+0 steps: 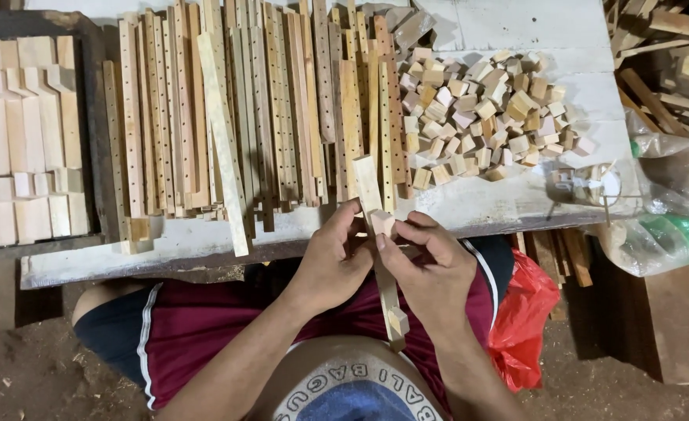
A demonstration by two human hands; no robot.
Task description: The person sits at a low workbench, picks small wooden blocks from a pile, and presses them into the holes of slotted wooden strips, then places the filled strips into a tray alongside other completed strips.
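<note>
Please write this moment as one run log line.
left hand: holds wooden strip | right hand: presses small block on strip | pile of blocks on table

Worn white-painted workbench [516, 199] over a dirt floor [17, 374]; stacked timber offcuts [672, 70] at right

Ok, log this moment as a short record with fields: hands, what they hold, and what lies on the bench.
left hand: grips the long drilled wooden strip from its left side
right hand: presses a small pale wooden block onto that strip
strip's lower end: carries another small wooden cube
white worn bench: bears a row of drilled wooden slats and a heap of small wooden cubes
right of lap: red plastic bag
</note>
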